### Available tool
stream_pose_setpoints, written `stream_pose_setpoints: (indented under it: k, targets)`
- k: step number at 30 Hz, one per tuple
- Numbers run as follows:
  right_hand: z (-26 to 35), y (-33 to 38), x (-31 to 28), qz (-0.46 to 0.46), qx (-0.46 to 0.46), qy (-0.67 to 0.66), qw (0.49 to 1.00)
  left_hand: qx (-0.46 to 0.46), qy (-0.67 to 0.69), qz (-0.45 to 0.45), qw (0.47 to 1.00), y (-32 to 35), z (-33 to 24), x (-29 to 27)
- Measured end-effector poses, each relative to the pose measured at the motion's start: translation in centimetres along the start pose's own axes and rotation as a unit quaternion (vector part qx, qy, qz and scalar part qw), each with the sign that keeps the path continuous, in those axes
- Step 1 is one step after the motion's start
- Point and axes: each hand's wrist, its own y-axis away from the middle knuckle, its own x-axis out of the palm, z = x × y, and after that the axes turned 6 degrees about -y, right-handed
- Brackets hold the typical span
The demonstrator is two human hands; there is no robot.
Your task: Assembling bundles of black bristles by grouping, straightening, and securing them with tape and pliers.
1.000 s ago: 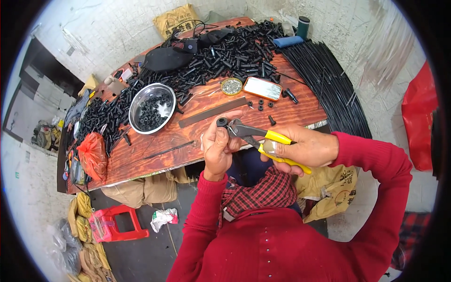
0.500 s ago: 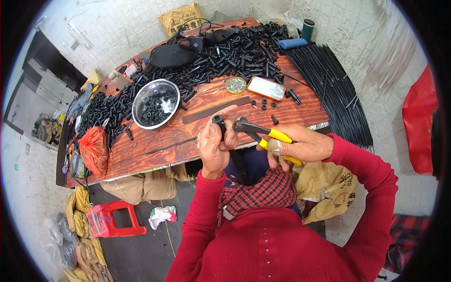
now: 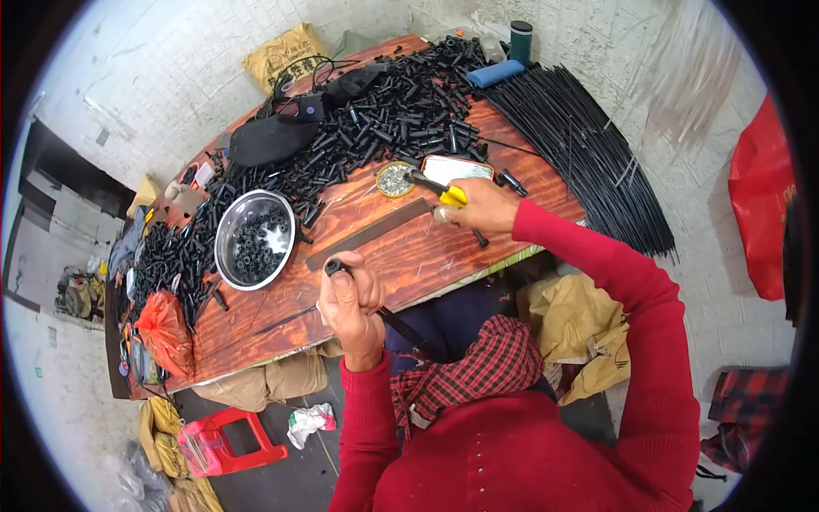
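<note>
My left hand (image 3: 357, 309) is closed round a black tubular fitting (image 3: 335, 266), its round end pointing up above the fingers. A long black rod (image 3: 405, 328) runs from beneath that hand toward my lap. Out over the table, my right hand (image 3: 484, 207) grips yellow-handled pincers (image 3: 452, 194). Their dark jaws reach the rim of a small round tin (image 3: 394, 192) of tiny shiny metal pieces; whether they touch any piece I cannot tell. Beside the tin lies an orange-rimmed rectangular tray (image 3: 461, 169) with pale contents, partly behind the pincers.
A steel bowl (image 3: 223, 264) of small black rings stands left of a flat dark bar (image 3: 367, 235). Black fittings (image 3: 375, 128) are heaped across the back. A bundle of black rods (image 3: 580, 154) lies right, near a green flask (image 3: 520, 43). A red bag (image 3: 164, 333) sits at the left edge.
My right hand has carried the pincers forward, away from the fitting, to the round tin. My left hand, with the fitting, has moved left and lower in the view. The view itself has shifted.
</note>
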Motion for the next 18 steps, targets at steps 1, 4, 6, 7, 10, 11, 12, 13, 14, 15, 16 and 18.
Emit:
stream_pose_setpoints:
  k: [1,4,6,7,10,11,12,13,14,15,16,18]
  targets:
    - [-0.7,-1.2,0.0,-0.019,0.007,0.001,1.0,-0.001,0.0,0.0,1.0,-0.3,0.1,-0.2]
    - [-1.7,-4.4,0.1,-0.053,0.018,0.052,0.997,-0.018,-0.035,-0.019,0.999,-0.7,0.4,-0.8]
    - [-1.7,-6.4,0.5,-0.065,0.006,0.088,0.994,-0.025,-0.01,-0.015,1.0,-1.2,0.5,-1.2]
    - [-1.7,-7.2,0.9,-0.079,-0.007,0.126,0.989,-0.027,-0.011,-0.016,0.999,-1.3,0.6,-1.4]
    - [-1.4,-9.5,2.1,-0.081,-0.051,0.193,0.976,-0.038,-0.003,-0.027,0.999,-1.6,0.8,-1.5]
    - [-1.6,-10.2,2.6,-0.078,-0.083,0.22,0.969,-0.04,0.0,-0.03,0.999,-1.8,0.8,-1.4]
    - [-1.9,-10.7,3.2,-0.102,-0.12,0.219,0.963,-0.042,0.002,-0.033,0.999,-1.9,0.9,-1.4]
    - [-2.2,-11.2,3.7,-0.101,-0.12,0.219,0.963,-0.043,0.003,-0.034,0.998,-2.0,1.0,-1.3]
    - [-2.1,-11.8,4.2,-0.098,-0.128,0.243,0.956,-0.045,-0.002,-0.037,0.998,-2.1,0.9,-1.4]
    - [-2.0,-12.3,4.5,-0.096,-0.137,0.267,0.949,-0.048,-0.006,-0.039,0.998,-2.1,0.9,-1.5]
    - [-1.9,-12.7,4.9,-0.08,-0.134,0.293,0.943,-0.048,-0.008,-0.042,0.998,-2.1,1.0,-1.7]
    - [-1.8,-13.5,5.4,-0.066,-0.129,0.306,0.941,-0.051,-0.001,-0.042,0.998,-2.1,1.0,-2.1]
